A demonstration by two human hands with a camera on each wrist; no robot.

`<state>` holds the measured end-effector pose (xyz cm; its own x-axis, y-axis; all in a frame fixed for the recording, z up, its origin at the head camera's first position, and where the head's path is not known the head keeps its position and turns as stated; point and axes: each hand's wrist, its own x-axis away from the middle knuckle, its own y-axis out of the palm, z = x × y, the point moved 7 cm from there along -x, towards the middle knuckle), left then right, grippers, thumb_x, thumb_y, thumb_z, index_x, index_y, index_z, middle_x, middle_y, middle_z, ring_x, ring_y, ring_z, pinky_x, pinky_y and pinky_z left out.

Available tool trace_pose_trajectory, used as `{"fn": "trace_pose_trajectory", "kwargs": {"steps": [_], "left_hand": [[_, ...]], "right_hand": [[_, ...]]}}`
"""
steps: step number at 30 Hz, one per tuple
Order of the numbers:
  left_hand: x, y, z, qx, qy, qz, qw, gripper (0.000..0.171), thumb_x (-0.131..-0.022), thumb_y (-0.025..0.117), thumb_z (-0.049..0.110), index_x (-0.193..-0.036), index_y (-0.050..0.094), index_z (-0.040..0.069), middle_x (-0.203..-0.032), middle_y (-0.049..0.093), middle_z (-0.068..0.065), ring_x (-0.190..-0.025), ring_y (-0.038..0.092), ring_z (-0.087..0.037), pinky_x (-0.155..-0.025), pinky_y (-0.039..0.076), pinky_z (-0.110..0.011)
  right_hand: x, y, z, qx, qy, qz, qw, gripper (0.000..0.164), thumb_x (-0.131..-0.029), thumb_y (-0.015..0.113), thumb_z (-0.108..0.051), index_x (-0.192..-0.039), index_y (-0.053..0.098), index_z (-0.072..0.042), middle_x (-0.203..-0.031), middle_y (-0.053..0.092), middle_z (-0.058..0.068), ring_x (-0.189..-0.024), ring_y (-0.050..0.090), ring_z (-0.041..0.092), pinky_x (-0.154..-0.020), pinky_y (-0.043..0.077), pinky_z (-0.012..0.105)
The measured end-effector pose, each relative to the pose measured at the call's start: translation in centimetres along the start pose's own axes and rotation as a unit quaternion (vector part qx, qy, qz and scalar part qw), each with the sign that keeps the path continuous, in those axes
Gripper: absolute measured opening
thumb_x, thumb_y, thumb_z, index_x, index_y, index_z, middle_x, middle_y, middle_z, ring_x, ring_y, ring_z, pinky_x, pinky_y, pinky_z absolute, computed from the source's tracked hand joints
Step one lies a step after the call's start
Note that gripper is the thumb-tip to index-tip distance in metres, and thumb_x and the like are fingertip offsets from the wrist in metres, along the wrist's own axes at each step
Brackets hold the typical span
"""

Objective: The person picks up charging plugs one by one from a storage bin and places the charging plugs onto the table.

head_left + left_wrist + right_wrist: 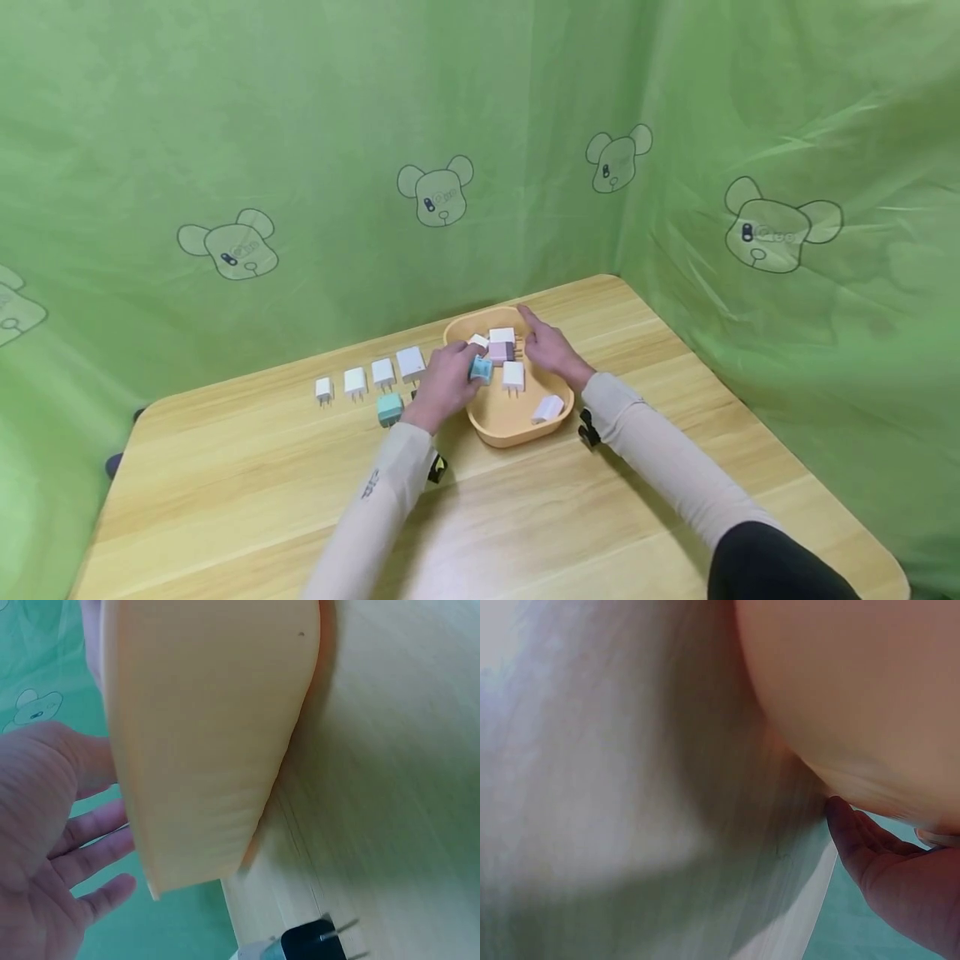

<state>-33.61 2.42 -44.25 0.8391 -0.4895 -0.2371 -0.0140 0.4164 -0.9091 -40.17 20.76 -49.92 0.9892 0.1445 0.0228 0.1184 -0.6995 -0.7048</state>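
Note:
A peach-coloured tray (498,433) holds several plug-in chargers, among them a white charger (513,377) and a purple-and-white charger (501,352). My left hand (447,379) reaches over the tray's left rim and pinches a light blue charger (482,372) inside it. In the left wrist view the tray wall (202,742) hides those fingertips. On the far right side, my right hand (553,350) holds the tray by its rim, index finger extended along it. The right wrist view shows that hand (907,889) against the tray's outer wall (870,697).
Left of the tray, a row of white chargers (355,382) lies on the wooden table (247,467). A teal charger (389,409) lies in front of the row, near my left wrist. Behind the table hangs a green curtain (337,125) with bear prints.

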Motion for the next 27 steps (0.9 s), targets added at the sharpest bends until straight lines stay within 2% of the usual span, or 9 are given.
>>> {"fn": "trace_pose_trajectory", "kwargs": {"steps": [6,15,19,22,27], "left_hand": [[-0.9,1.1,0.2,-0.031,-0.006,-0.025,0.9992,0.047,-0.084,0.080,0.014,-0.128,0.065,0.011,-0.124,0.070,-0.011,-0.114,0.066,-0.031,-0.106,0.050,-0.050],[-1.3,2.5,-0.2,-0.069,-0.016,-0.041,0.9966,0.046,-0.084,0.079,0.015,-0.128,0.065,0.013,-0.128,0.070,-0.010,-0.118,0.064,-0.032,-0.110,0.045,-0.050],[-1.4,2.8,-0.1,-0.075,-0.022,-0.052,0.9956,0.047,-0.085,0.078,0.015,-0.130,0.065,0.014,-0.131,0.068,-0.010,-0.121,0.062,-0.032,-0.114,0.040,-0.051],[-1.5,3.1,0.0,-0.082,-0.026,-0.062,0.9944,0.046,-0.086,0.077,0.014,-0.130,0.065,0.014,-0.131,0.068,-0.010,-0.122,0.061,-0.032,-0.116,0.038,-0.051],[-1.5,3.6,0.1,-0.086,-0.036,-0.071,0.9932,0.046,-0.083,0.077,0.010,-0.128,0.066,0.015,-0.131,0.068,-0.011,-0.121,0.062,-0.031,-0.117,0.036,-0.052]], "right_hand": [[0.0,0.0,0.1,0.007,0.002,0.002,1.000,0.068,-0.101,0.032,-0.012,-0.164,0.009,-0.019,-0.166,0.028,0.021,-0.120,0.060,0.038,-0.122,0.037,0.051],[0.1,-0.1,-0.2,0.006,0.003,-0.001,1.000,0.068,-0.102,0.033,-0.012,-0.165,0.008,-0.022,-0.165,0.029,0.021,-0.121,0.060,0.036,-0.121,0.039,0.050],[0.1,-0.1,-0.2,0.003,0.003,-0.003,1.000,0.068,-0.102,0.033,-0.012,-0.165,0.008,-0.020,-0.165,0.029,0.022,-0.095,0.064,0.035,-0.107,0.050,0.050],[0.1,-0.1,-0.1,0.004,0.002,-0.002,1.000,0.068,-0.101,0.033,-0.011,-0.164,0.010,-0.017,-0.164,0.031,0.023,-0.085,0.062,0.032,-0.101,0.052,0.048],[0.3,-0.1,0.0,0.004,-0.003,0.004,1.000,0.068,-0.101,0.034,-0.010,-0.164,0.011,-0.016,-0.165,0.030,0.022,-0.104,0.063,0.035,-0.109,0.049,0.049]]}}
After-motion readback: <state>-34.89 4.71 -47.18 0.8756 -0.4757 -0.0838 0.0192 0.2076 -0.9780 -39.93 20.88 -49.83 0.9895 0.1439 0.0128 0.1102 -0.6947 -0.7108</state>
